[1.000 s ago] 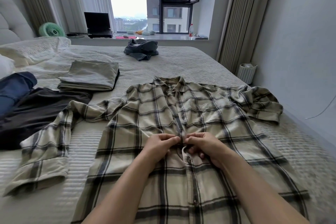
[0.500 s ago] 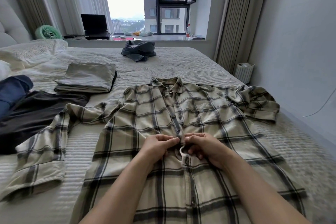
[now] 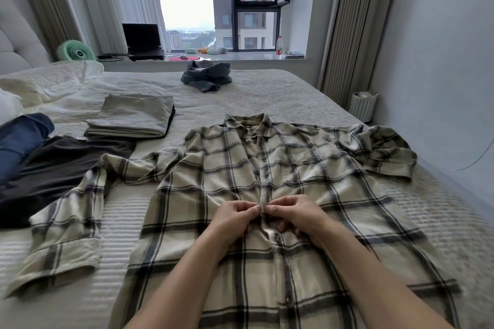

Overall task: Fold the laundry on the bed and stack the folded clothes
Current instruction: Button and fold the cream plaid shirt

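A cream and black plaid shirt [image 3: 307, 176] lies front up on the bed [image 3: 267, 93], collar towards the window, its left sleeve stretched out and its right sleeve bunched. My left hand [image 3: 235, 218] and my right hand [image 3: 292, 215] meet at the middle of the button strip, each pinching an edge of the shirt's front. A folded beige garment [image 3: 133, 116] lies on the bed to the left of the collar.
A dark brown garment [image 3: 53, 171] and a blue one [image 3: 18, 139] lie unfolded at the left. A crumpled grey-blue garment [image 3: 205, 76] sits near the far edge. Pillows [image 3: 48, 80] are at far left; a white bin [image 3: 362, 105] stands by the right wall.
Both hands stay pinched at the button strip and have closed the small gap in the fabric there. The camera has shifted a little.
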